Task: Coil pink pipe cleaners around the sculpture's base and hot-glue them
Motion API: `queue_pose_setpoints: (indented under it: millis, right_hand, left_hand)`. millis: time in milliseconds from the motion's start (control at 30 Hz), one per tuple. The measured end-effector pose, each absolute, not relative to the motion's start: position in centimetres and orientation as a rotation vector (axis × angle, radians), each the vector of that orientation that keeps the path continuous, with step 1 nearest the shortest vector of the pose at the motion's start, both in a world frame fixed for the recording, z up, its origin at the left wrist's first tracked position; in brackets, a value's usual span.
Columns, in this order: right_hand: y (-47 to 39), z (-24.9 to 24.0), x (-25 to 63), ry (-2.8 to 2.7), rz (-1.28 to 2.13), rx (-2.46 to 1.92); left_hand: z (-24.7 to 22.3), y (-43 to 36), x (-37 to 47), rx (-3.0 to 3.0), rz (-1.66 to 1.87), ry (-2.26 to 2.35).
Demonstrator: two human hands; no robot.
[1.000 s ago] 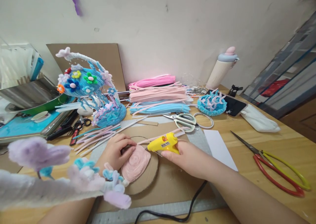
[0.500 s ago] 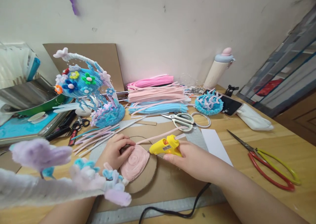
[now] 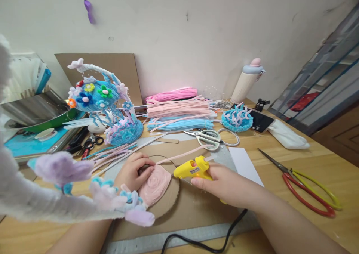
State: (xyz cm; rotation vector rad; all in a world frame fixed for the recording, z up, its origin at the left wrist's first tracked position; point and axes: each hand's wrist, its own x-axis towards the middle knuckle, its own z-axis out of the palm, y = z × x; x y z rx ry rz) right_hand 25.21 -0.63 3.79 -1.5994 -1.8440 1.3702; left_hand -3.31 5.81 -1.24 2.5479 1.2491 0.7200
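In my right hand point(image 3: 214, 181) is a yellow hot glue gun point(image 3: 190, 168), gripped by its handle. Its nozzle points left, close to the right edge of a flat pink pipe-cleaner coil point(image 3: 155, 185). This coil covers part of a round cardboard disc point(image 3: 166, 206). My left hand point(image 3: 134, 172) is closed at the coil's upper left, thumb and fingers at the pink pipe cleaner point(image 3: 181, 155) whose loose end stretches right toward the white-handled scissors point(image 3: 208, 137). A blurred white arch with lilac and blue fuzzy flowers point(image 3: 63, 168) hides part of my left forearm.
Bundles of pipe cleaners point(image 3: 179, 108) lie against the wall. A blue flowered ornament point(image 3: 123, 130) stands left, a small blue basket point(image 3: 237, 121) right. Red-and-yellow scissors point(image 3: 305, 190) lie at the right. The black cord point(image 3: 202, 246) runs along the front. A bottle point(image 3: 245, 84) stands behind.
The glue gun's nozzle has drawn slightly right, away from the coil's edge. My left hand stays at the coil. The view has shifted a little, bringing more of the near white arch into sight.
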Motion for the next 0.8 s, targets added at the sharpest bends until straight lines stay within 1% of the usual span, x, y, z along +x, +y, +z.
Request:
queue_pose_setpoints:
  millis: [167,367,433,500,567,667,700,733,767,800]
  right_hand:
    - [-1.2,2.7,26.2,-1.600,1.629,-1.617]
    - [-3.1,1.3,27.9,-0.967,1.841,-1.336]
    - [-3.7,0.7,28.5,-0.939,1.931,-1.281]
    - [-3.9,0.2,29.0,-1.078,1.940,-1.353]
    - [-3.7,0.1,29.3,-1.379,1.733,-1.609]
    - [-2.9,1.2,28.9,-1.855,1.046,-2.119]
    - [-2.6,1.8,28.6,-1.956,0.821,-2.218]
    - [-2.2,2.5,28.2,-2.020,0.655,-2.259]
    - [-1.8,3.1,27.7,-2.056,0.559,-2.232]
    - [-1.2,3.7,27.2,-2.098,0.508,-2.110]
  left_hand:
    - [-1.2,5.9,-3.2,2.546,0.728,1.255]
    - [-1.2,5.9,-3.3,2.550,0.738,1.236]
    - [-1.2,5.9,-3.3,2.552,0.744,1.228]
    - [-1.1,5.9,-3.3,2.552,0.746,1.224]
    - [-1.1,5.9,-3.2,2.550,0.748,1.225]
    - [-1.1,5.9,-3.2,2.547,0.749,1.229]
    - [-1.1,5.9,-3.2,2.546,0.749,1.230]
    - [-1.1,5.9,-3.2,2.546,0.748,1.230]
    - [-1.1,5.8,-3.2,2.545,0.746,1.230]
    - [-1.1,5.8,-3.2,2.545,0.745,1.230]
